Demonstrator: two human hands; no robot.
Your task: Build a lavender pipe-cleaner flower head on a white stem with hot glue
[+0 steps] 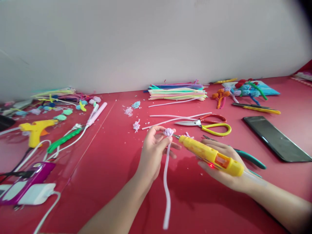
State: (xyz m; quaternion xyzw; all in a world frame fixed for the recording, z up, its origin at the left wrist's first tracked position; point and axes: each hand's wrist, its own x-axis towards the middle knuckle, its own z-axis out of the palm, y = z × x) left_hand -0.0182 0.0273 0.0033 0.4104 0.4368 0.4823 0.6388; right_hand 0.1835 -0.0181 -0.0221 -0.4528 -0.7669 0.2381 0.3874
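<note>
My left hand (154,148) pinches a small lilac pipe-cleaner flower (168,132) between thumb and fingers. From the flower hangs a long pale pink pipe-cleaner stem (166,188), its lower end loose over the table. Wrapped round a yellow hot glue gun (209,154), my right hand (226,165) holds it tilted, with a red light glowing on its side. The gun's metal nozzle points left and meets or nearly touches the flower; I cannot tell which. Teal-handled pliers (251,158) lie partly hidden behind the right hand.
Scissors with red and yellow handles (214,128) lie behind my hands, near a pipe-cleaner bundle (177,92). A black phone (275,138) is at right, below finished flowers (246,88). At left are another yellow glue gun (36,130), a purple power strip (36,177) and cables.
</note>
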